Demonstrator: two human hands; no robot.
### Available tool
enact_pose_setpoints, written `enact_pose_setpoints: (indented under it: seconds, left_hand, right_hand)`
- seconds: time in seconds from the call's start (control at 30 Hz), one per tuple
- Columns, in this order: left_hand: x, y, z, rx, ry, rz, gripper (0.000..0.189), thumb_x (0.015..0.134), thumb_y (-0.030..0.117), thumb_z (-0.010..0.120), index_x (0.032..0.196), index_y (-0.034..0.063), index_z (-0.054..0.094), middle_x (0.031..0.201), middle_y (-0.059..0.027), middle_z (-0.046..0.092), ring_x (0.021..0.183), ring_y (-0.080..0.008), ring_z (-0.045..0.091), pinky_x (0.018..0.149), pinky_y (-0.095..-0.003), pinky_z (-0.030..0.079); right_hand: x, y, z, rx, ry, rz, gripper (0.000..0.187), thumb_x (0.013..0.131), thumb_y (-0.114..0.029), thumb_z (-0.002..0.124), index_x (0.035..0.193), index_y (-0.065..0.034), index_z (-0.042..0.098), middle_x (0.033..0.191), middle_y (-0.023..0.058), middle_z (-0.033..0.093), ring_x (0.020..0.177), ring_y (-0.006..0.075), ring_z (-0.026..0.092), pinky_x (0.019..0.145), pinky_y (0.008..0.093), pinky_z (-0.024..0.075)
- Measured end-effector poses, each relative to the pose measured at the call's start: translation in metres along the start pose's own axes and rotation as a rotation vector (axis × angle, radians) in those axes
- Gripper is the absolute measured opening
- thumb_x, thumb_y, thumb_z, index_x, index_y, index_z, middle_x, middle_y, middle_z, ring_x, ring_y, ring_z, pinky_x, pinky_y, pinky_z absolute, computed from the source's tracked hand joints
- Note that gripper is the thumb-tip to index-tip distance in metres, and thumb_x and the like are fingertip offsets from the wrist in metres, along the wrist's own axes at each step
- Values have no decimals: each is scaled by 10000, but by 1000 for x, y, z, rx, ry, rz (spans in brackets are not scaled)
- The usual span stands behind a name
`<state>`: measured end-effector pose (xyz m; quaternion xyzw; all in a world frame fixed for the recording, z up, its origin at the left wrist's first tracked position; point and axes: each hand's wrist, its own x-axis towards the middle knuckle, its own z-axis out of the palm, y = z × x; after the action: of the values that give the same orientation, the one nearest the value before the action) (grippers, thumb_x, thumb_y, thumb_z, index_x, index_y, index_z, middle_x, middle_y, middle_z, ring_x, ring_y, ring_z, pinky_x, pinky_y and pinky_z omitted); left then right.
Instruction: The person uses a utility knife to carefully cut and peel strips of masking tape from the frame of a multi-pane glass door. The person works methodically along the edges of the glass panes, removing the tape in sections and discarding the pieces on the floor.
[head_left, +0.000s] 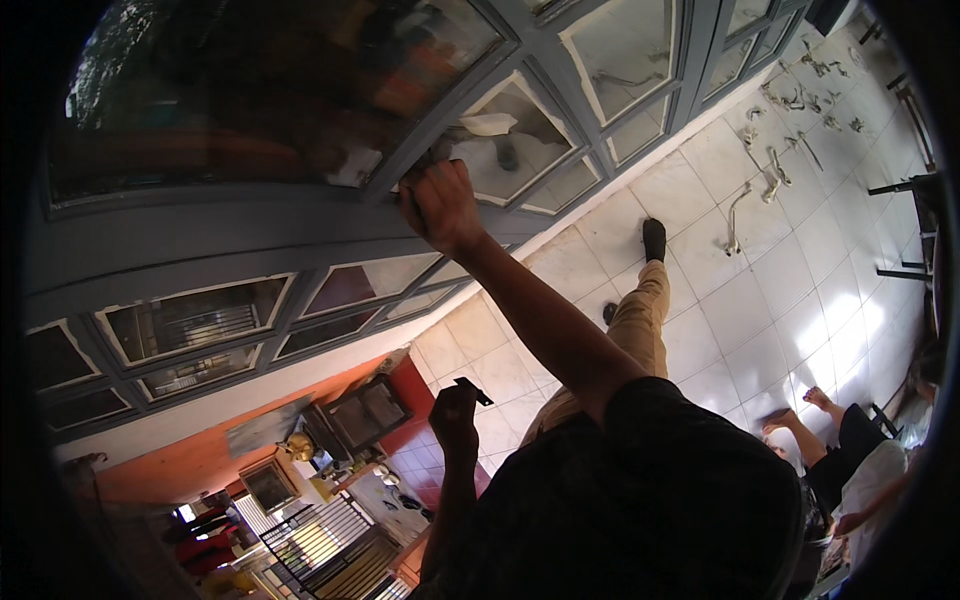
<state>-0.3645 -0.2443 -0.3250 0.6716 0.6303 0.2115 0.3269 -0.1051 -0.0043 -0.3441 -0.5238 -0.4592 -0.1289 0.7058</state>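
Note:
My right hand (444, 206) is raised against a grey-painted door or window frame (315, 217), its fingers curled at a bar between glass panes. Something thin and dark shows by those fingertips, too hidden to identify. Close by is a glass pane (517, 142) with uneven pale edging and a pale flap (487, 124) that may be a reflection. Lower down, my left hand (454, 421) is closed around a small, flat black piece (472, 391) with a hole near its end. It is held apart from the frame.
Several metal door-handle-like fittings (739, 217) lie scattered on the white tiled floor (757, 300). Chair legs (904, 274) stand at the right. Another person's legs (817, 439) extend at lower right. A brass-coloured kettle (300, 448) and a dark cabinet (367, 416) are at lower left.

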Motion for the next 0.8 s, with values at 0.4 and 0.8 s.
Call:
enact_pose_setpoints:
  seconds: [0.4, 0.8]
  left_hand:
    - [0, -10, -2, 27, -3, 76, 72, 953, 64, 730, 939, -3, 708, 907, -91, 717, 846, -189, 672, 762, -345, 526]
    - [39, 33, 17, -268, -50, -38, 140, 1042, 99, 637, 1028, -30, 689, 972, -119, 757, 929, -196, 726, 881, -333, 553]
  right_hand:
    - [2, 22, -29, 174, -135, -122, 402, 754, -59, 787, 1139, -26, 677, 1023, 112, 625, 915, 312, 603, 788, 430, 508]
    - [-27, 39, -102, 97, -633, -249, 186, 810, -61, 696, 990, -62, 645, 1336, 122, 655, 1309, 315, 584, 1071, 416, 479]
